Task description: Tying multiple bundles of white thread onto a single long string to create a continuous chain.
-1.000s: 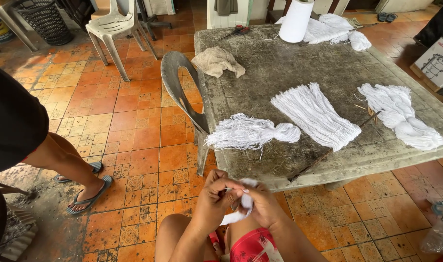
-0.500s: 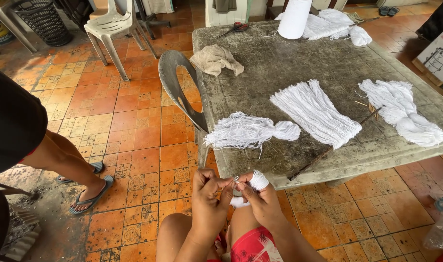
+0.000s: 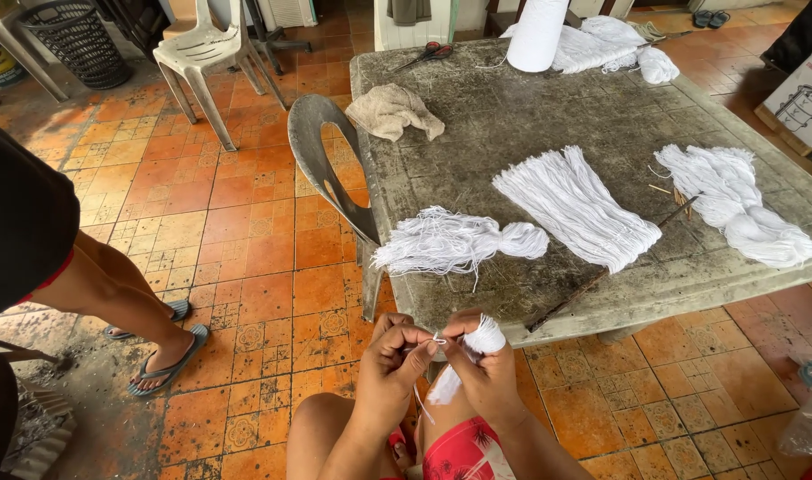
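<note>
Your right hand [image 3: 493,378] is closed around a small bundle of white yarn [image 3: 482,342], held in front of your knees just below the near edge of the worktop [image 3: 512,116]. The folded head of the bundle sticks out above your fingers, and its loose ends hang down under the palm. Your left hand [image 3: 395,360] is pinched shut on a thin white thread [image 3: 438,339] at the neck of that bundle, fingertips nearly touching those of the right hand.

On the worktop, a tied tassel [image 3: 455,243] lies nearest you. A flat skein of cut strands [image 3: 575,206] lies to its right, and a thicker twisted hank [image 3: 735,204] near the right edge. A crumpled beige cloth [image 3: 392,109] and scissors [image 3: 424,55] sit at the far side. A grey plastic chair [image 3: 330,164] leans against the worktop's left edge. Another person's legs [image 3: 112,289], in sandals, stand on the tiled floor at left.
</note>
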